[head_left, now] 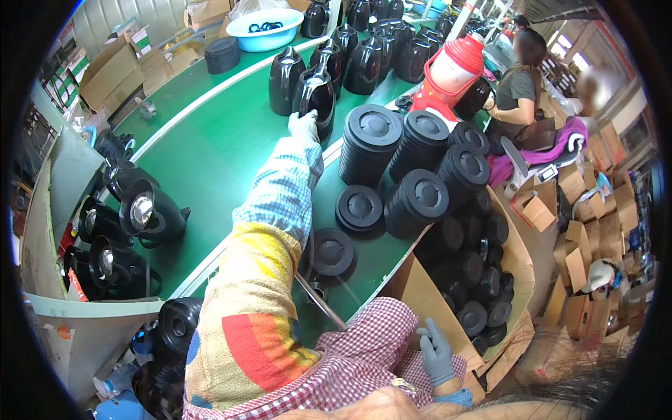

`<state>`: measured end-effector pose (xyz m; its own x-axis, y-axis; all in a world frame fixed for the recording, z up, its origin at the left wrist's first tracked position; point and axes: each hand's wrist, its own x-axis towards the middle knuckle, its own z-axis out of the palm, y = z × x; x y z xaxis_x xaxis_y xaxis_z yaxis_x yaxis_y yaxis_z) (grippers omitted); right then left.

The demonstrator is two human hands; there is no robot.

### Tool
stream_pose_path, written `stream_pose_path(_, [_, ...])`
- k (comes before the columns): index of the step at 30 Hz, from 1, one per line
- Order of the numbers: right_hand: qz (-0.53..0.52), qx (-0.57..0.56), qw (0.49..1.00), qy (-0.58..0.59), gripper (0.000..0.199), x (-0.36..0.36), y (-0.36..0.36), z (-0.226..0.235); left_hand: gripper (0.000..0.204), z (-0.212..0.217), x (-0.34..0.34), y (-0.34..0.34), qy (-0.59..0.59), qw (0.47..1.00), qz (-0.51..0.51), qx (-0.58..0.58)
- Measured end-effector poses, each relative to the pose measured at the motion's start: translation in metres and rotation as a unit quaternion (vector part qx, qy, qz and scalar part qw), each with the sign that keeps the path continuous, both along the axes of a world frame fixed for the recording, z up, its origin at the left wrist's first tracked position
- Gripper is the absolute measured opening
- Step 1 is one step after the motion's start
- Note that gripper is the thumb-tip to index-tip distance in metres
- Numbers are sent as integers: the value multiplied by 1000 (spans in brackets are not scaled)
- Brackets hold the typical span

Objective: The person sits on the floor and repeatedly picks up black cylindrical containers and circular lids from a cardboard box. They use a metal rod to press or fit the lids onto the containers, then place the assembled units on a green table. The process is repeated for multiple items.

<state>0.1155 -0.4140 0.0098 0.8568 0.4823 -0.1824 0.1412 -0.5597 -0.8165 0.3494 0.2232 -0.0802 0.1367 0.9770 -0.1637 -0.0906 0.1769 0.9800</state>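
My left hand (304, 127), in a pale glove, reaches out over the green conveyor belt (217, 157). Its fingers are closed on the near side of a glossy black jug (316, 98), which stands upright. Just left of that one is a second black jug (283, 82). Down near my checked apron, my right hand (437, 352) wears a grey glove, its fingers stretched out with nothing in them. The closest thing to it is a cardboard box (514, 308) full of round black parts.
Stacks of black round discs (372, 129) stand right of my arm, beside a red and white drink jug (458, 66). Open black pots (147, 210) are at left. A light blue basin (264, 31) and more jugs sit at the back. Another person (518, 91) works at far right.
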Motion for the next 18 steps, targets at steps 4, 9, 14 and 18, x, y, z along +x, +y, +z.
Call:
stream_pose_path(4, [20, 9, 998, 55, 47, 9, 4, 2, 67, 5, -34, 43, -106, 981, -154, 58])
stream_pose_path(9, [-52, -6, 996, 72, 48, 3, -36, -16, 66, 90, -157, -78, 203, 910, -253, 257])
stream_pose_path(14, [-41, 21, 996, 72, 48, 10, -51, -29, 49, 159, -393, -71, 484, 703, -15, 520])
stream_pose_path(18, [-41, 33, 994, 91, 47, -2, -50, -22, 66, 145, -477, -52, 712, 626, 64, 312])
